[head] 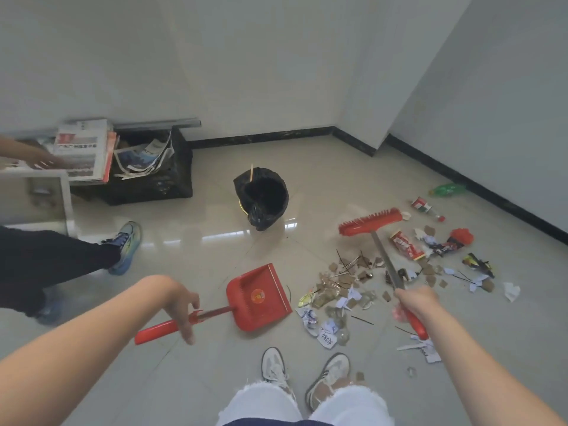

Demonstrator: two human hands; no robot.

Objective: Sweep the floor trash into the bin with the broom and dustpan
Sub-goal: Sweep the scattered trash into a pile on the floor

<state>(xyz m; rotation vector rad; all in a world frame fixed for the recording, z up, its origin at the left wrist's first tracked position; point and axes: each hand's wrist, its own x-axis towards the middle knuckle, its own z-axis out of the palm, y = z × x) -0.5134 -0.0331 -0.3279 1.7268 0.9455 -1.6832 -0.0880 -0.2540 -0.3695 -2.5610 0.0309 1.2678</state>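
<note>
My left hand [181,305] grips the long red handle of the red dustpan [259,298], whose pan rests on the tiled floor, mouth toward the trash. My right hand [413,301] holds the broom by its metal shaft; the red broom head [370,221] is lifted at the far edge of the trash. The trash [362,284], scraps of paper, cardboard bits, wrappers and sticks, is scattered right of the dustpan. A small bin [262,196] lined with a black bag stands beyond the dustpan, a stick poking out of it.
Another person's leg and shoe [123,245] stand at the left, their hand on stacked newspapers [83,149]. A black crate [159,176] of papers sits by the wall. A green bottle [447,189] and a can [422,206] lie near the right baseboard. My own feet [307,373] are below.
</note>
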